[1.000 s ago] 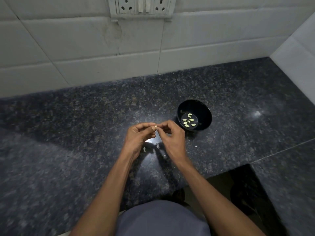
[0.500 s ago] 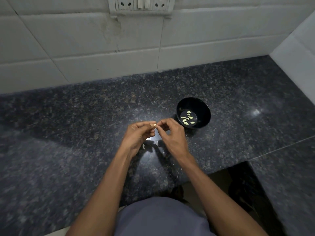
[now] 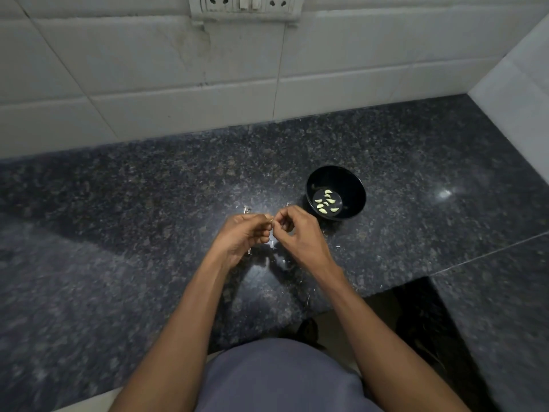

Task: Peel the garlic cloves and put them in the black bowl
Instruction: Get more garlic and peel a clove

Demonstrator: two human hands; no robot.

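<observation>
My left hand (image 3: 241, 237) and my right hand (image 3: 300, 234) meet fingertip to fingertip above the dark granite counter (image 3: 148, 203). Between them they pinch a small garlic clove (image 3: 271, 222), mostly hidden by the fingers. The black bowl (image 3: 353, 185) stands on the counter just right of and behind my right hand. Several pale peeled cloves (image 3: 326, 202) lie in its bottom. Small white bits of garlic skin (image 3: 271, 243) lie on the counter under and around my hands.
A white tiled wall (image 3: 178, 69) with a socket strip (image 3: 246, 4) backs the counter. Another tiled wall (image 3: 517, 72) closes the right side. The counter's front edge has a cut-out (image 3: 386, 307) below my right forearm.
The view has shifted slightly. My hands stay together on the clove, with the fingers working a little at it. The bowl has not moved.
</observation>
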